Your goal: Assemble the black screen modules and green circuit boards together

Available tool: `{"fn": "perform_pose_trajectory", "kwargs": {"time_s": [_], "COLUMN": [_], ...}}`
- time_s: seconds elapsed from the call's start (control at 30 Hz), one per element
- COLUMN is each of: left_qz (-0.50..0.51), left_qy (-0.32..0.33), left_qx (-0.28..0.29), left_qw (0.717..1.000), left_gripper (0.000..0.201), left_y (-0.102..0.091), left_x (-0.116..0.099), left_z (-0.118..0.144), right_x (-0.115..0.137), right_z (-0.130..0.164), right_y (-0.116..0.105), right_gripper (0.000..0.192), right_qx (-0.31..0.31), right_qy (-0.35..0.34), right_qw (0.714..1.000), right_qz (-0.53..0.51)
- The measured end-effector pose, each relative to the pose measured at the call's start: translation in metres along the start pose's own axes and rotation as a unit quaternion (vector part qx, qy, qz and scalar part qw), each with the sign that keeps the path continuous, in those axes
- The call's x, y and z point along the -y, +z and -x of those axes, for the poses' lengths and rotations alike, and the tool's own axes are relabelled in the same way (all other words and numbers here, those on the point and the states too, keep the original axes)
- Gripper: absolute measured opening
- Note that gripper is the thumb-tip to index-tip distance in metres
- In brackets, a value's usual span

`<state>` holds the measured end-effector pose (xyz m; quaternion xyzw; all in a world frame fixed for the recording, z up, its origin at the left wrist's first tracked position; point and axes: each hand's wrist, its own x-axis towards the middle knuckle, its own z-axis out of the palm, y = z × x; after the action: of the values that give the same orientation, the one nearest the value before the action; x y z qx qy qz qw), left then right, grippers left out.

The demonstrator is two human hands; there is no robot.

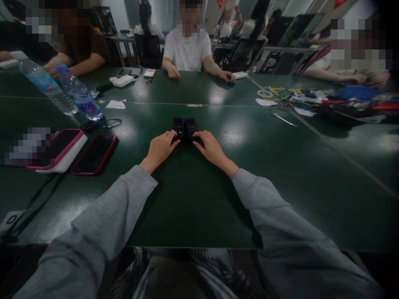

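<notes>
Two black boxes [185, 127] sit side by side mid-table [193, 207], left hand [160, 148] fingertips touching the left one, right hand [210, 148] the right one, fingers loosely curled, neither clamped.

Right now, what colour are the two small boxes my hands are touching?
Black, both boxes, seen in the head view on the dark green table.

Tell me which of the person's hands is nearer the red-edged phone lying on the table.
Left. The left hand lies just right of the red-edged phone; the right hand is farther right, beyond the two black devices.
</notes>
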<state>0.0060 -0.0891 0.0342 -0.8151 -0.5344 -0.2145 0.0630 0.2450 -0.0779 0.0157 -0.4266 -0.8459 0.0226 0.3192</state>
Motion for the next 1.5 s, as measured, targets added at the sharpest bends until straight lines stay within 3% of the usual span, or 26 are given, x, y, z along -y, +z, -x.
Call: {"fn": "perform_pose_trajectory", "kwargs": {"time_s": [0.57, 0.77, 1.1, 1.5], "left_qz": [-0.005, 0.001, -0.007, 0.015], "left_qy": [-0.014, -0.039, -0.036, -0.049], "left_qx": [-0.013, -0.013, -0.020, -0.064], "left_qw": [1.000, 0.999, 0.999, 0.997], "left_gripper": [0.028, 0.027, 0.026, 0.024], "left_y": [-0.0011, -0.0023, -0.0021, 0.0001], "left_x": [-0.0011, -0.0007, 0.0000, 0.0058], "left_z": [0.0006, 0.0006, 0.0011, 0.0011], "right_x": [-0.0022, -0.0014, 0.0028, -0.0052], "right_z": [0.0009, 0.0009, 0.0004, 0.0028], "right_y": [-0.0008, -0.0014, -0.0050, -0.0022], "right_gripper": [0.014, 0.015, 0.016, 0.019], "right_qx": [-0.020, -0.004, 0.007, -0.069], "right_qy": [0.024, 0.072, 0.082, 0.142], "right_qw": [1.000, 0.997, 0.997, 0.986], "right_qz": [0.004, -0.018, -0.002, 0.045]}}
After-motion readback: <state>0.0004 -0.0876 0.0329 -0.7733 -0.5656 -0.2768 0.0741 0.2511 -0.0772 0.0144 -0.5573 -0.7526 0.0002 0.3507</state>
